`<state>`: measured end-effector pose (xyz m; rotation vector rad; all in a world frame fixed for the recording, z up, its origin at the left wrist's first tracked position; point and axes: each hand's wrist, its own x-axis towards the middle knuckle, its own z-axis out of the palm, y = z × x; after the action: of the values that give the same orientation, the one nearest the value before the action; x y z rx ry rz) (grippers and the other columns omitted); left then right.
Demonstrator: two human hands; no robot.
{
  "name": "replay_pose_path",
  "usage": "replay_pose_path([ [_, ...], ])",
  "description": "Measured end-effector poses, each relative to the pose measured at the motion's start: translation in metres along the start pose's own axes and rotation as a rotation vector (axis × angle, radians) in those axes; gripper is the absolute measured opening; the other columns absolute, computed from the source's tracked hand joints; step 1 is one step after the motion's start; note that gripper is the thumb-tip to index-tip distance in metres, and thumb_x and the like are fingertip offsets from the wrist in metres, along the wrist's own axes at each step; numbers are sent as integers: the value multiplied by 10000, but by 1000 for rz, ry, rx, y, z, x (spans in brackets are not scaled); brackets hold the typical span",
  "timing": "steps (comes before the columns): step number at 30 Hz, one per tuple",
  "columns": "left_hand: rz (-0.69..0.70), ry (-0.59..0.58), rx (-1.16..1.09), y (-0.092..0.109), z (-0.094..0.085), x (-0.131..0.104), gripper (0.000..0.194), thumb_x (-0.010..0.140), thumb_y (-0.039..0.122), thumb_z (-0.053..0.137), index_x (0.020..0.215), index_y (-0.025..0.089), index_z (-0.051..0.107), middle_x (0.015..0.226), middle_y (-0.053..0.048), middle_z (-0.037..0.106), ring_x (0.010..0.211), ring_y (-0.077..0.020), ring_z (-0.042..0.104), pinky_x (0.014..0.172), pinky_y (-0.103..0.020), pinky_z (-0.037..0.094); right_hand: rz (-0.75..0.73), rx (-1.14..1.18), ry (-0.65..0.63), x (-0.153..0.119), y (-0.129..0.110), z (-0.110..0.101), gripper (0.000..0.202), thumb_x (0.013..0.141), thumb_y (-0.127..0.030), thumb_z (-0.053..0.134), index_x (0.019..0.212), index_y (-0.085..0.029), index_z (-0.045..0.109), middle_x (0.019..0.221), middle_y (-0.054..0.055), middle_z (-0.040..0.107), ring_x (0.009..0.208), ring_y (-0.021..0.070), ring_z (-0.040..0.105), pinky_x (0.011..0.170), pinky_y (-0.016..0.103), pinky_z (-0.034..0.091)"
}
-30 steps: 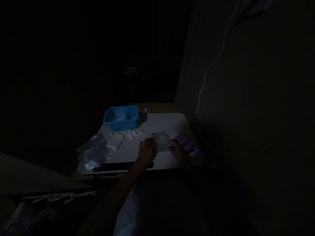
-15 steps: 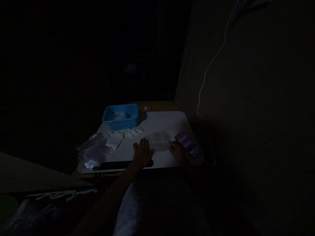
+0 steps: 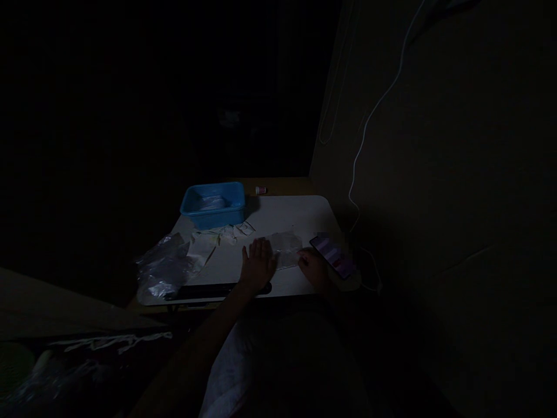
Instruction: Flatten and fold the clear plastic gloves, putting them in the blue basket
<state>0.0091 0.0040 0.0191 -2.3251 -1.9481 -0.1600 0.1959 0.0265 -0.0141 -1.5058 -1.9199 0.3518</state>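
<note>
A clear plastic bag [image 3: 287,248] lies flat on the white tabletop [image 3: 291,210] in dim light. My left hand [image 3: 257,264] rests flat over the bag's left part, fingers stretched out. At the bag's right edge, my right hand [image 3: 311,264] is closed, with its curled fingers pinching that edge. Just beyond the right hand lies a lit phone [image 3: 333,255], tilted on the table's right side.
A blue basket [image 3: 217,219] with pale packets inside stands at the back left. Crumpled clear plastic [image 3: 163,270] and paper scraps [image 3: 226,235] lie on the left. A small red-and-white container [image 3: 260,190] is behind the table. A white cable [image 3: 363,133] hangs at the right wall.
My left hand has slid a little to the right across the bag, towards my right hand. The right hand stays almost where it was at the bag's edge.
</note>
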Motion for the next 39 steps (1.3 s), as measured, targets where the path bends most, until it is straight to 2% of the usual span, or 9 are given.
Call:
replay_pose_path([
  [4, 71, -28, -11, 13, 5, 5, 535, 896, 315, 212, 1350, 45, 294, 1417, -169, 286, 1318, -268, 238, 1053, -449, 216, 5, -9, -7, 0, -1, -1, 289, 692, -119, 461, 897, -171, 658, 857, 66, 659, 771, 174, 587, 735, 288, 464],
  [7, 53, -36, -4, 15, 12, 5, 548, 895, 329, 222, 1338, 18, 307, 1413, -190, 280, 1321, -277, 224, 1059, -458, 194, -15, -14, -8, -1, -2, -1, 289, 682, -112, 464, 882, -185, 659, 873, 60, 661, 808, 176, 587, 752, 286, 461],
  [13, 3, -15, 13, 1, 16, 1, 572, 897, 383, 188, 1342, 46, 315, 1414, -180, 286, 1319, -299, 225, 1044, -528, 162, 9, -41, -11, -1, -3, -3, 279, 674, -114, 466, 856, -190, 664, 845, 48, 662, 780, 166, 590, 738, 266, 461],
  [19, 7, -34, 9, -15, 13, -3, 539, 897, 346, 183, 1354, 84, 298, 1424, -152, 273, 1325, -281, 216, 1019, -560, 187, 18, -61, -13, -1, -4, -1, 276, 674, -109, 453, 834, -175, 668, 820, 63, 657, 784, 182, 591, 734, 277, 461],
  [26, 11, -57, 1, -19, 15, -4, 539, 890, 325, 168, 1365, 89, 267, 1440, -133, 234, 1332, -267, 202, 1012, -568, 189, -20, -64, 41, -2, -1, -3, 299, 687, -109, 439, 878, -186, 654, 868, 60, 643, 819, 181, 579, 766, 291, 467],
  [29, 7, -53, -4, -18, 15, -4, 549, 889, 333, 167, 1366, 79, 258, 1439, -135, 236, 1331, -271, 201, 1007, -572, 193, -128, -128, 54, -7, -16, -6, 352, 723, -119, 422, 1005, -149, 632, 998, 107, 622, 978, 224, 541, 888, 354, 426],
  [32, 10, -36, 5, -18, 14, -4, 546, 891, 334, 161, 1368, 88, 260, 1438, -141, 241, 1330, -272, 202, 1006, -565, 196, -344, -149, -97, -13, -41, 1, 426, 771, -135, 402, 1171, -145, 549, 1161, 110, 576, 1110, 225, 482, 987, 393, 356],
  [34, 17, -53, 14, -18, 14, -4, 534, 888, 312, 170, 1370, 100, 263, 1441, -140, 236, 1332, -274, 196, 1003, -563, 201, -462, -164, -175, -15, -58, 11, 466, 831, -178, 366, 1288, -122, 431, 1308, 110, 471, 1235, 208, 373, 1039, 389, 298],
  [39, 41, -109, 34, -20, 14, -4, 525, 876, 271, 199, 1371, 107, 259, 1452, -125, 206, 1341, -274, 165, 999, -571, 203, -514, -268, -220, -18, -72, 28, 516, 897, -361, 320, 1325, -77, 363, 1395, 145, 346, 1325, 232, 232, 1081, 453, 179],
])
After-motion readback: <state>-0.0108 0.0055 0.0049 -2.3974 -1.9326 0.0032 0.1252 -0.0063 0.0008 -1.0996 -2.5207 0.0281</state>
